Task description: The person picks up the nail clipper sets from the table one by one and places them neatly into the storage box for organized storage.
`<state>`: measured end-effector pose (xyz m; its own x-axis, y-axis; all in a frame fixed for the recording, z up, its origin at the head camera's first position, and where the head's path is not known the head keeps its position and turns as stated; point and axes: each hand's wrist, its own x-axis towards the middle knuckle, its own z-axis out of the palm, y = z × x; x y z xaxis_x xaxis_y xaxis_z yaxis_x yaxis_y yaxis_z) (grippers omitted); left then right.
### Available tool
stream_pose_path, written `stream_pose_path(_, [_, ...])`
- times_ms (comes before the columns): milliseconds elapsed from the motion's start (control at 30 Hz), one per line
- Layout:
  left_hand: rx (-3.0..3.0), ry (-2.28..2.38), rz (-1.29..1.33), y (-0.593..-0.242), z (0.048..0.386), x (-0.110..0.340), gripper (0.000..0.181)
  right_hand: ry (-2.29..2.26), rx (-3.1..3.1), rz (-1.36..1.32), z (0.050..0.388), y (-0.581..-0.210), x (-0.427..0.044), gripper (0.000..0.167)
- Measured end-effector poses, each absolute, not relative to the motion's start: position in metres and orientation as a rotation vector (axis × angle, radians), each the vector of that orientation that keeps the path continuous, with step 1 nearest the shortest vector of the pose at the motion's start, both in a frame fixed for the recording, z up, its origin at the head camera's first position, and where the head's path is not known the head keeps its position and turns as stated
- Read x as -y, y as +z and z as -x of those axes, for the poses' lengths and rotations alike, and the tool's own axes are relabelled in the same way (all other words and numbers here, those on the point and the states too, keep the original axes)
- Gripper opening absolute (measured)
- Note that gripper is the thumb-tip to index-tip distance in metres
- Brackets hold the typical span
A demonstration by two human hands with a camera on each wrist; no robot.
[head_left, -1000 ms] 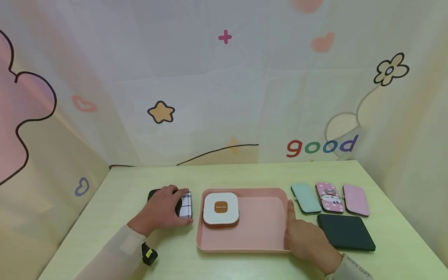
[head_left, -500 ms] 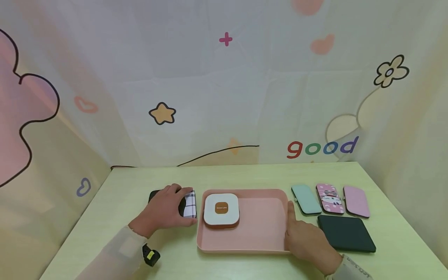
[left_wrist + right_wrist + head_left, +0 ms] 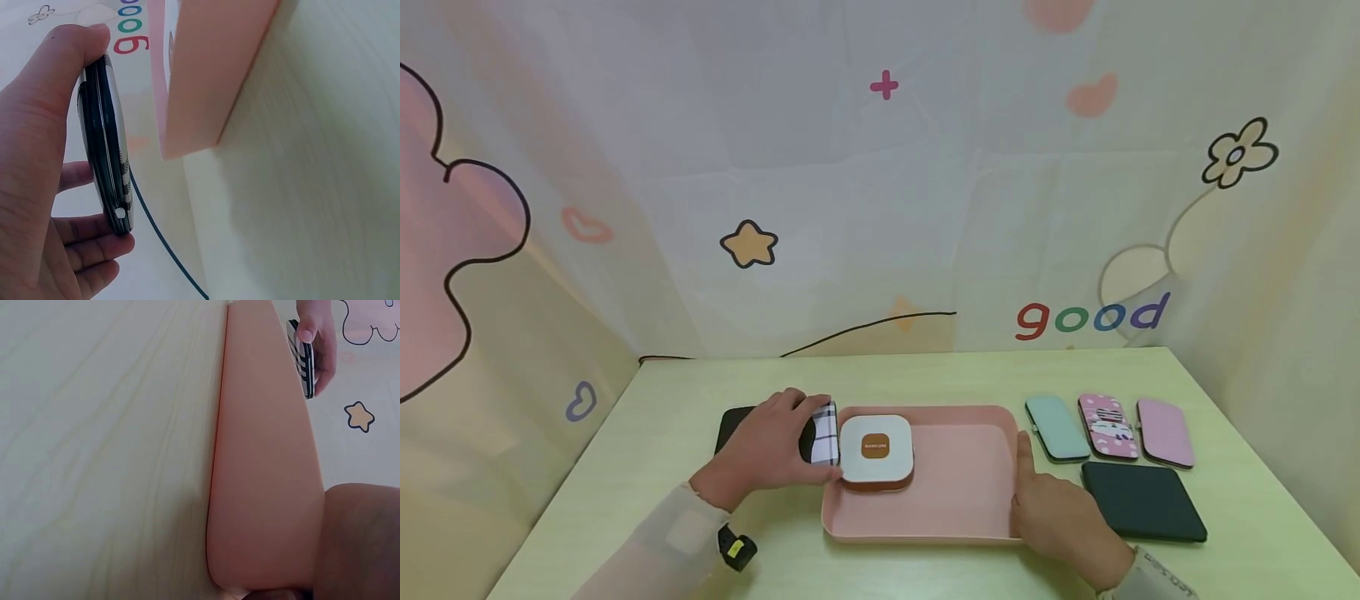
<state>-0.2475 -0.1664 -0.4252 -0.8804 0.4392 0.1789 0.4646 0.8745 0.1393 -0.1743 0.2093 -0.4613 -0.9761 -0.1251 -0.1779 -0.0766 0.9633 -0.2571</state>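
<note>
Head view: left hand (image 3: 775, 443) pinches the plaid case (image 3: 825, 435); right hand (image 3: 1054, 512), seemingly straight-fingered, touches the tray (image 3: 964, 483).

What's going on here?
A person's left hand holds up a flat white checked case near the left end of a shallow rectangular pink tray. Their right hand touches the tray's right end. A square white-topped box with a brown label sits inside. To the right lie a mint-green case, patterned pink case, plain pink case and larger dark case.
</note>
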Motion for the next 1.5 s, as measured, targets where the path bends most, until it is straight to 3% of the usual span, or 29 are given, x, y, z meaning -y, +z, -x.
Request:
stream_pose_path(1267, [2.909, -0.338, 0.875, -0.407, 0.254, 0.082, 0.095, -0.392, -2.905, 0.140, 0.174, -0.460, -0.209, 0.082])
stream_pose_path(1500, [2.890, -0.298, 0.901, -0.408, 0.259, 0.067, 0.104, -0.391, -2.904, 0.135, 0.173, -0.460, -0.209, 0.082])
